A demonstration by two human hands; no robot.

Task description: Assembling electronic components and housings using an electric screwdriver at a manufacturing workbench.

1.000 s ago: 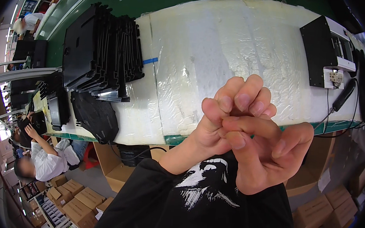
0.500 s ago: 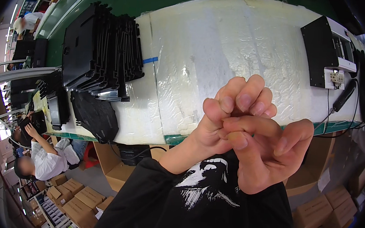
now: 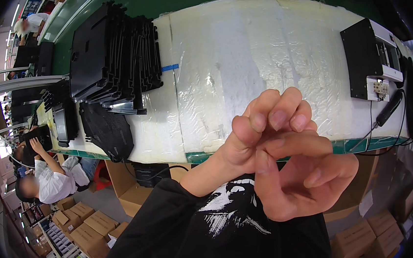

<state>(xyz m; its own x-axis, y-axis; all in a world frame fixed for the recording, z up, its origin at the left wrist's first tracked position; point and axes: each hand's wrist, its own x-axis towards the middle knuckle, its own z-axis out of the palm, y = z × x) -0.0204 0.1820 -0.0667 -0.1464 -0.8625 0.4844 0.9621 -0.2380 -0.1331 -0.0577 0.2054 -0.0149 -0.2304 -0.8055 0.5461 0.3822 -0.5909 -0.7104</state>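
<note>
Over the front edge of the bench, my two hands meet in front of my chest. My left hand (image 3: pixel 272 116) is turned up with its fingers curled in toward the palm, the index fingertip close against the thumb. My right hand (image 3: pixel 310 180) touches its palm side, thumb and index finger pinched together and the other fingers bent. Anything between these fingertips is hidden or too small to make out. Below the hands shows my black shirt with a white print.
Plastic film covers the white bench top (image 3: pixel 210 80). Stacked black plastic panels (image 3: pixel 119 62) stand at left, beside a black mesh bag (image 3: pixel 107 131). At right are a black-and-white machine (image 3: pixel 369 60) and a black-handled tool (image 3: pixel 390 108). Cardboard boxes (image 3: pixel 91 237) lie below; a co-worker (image 3: pixel 54 182) sits far left.
My right hand has turned slightly and its thumb has shifted left and tucked in closer to my left palm. My left hand has barely moved.
</note>
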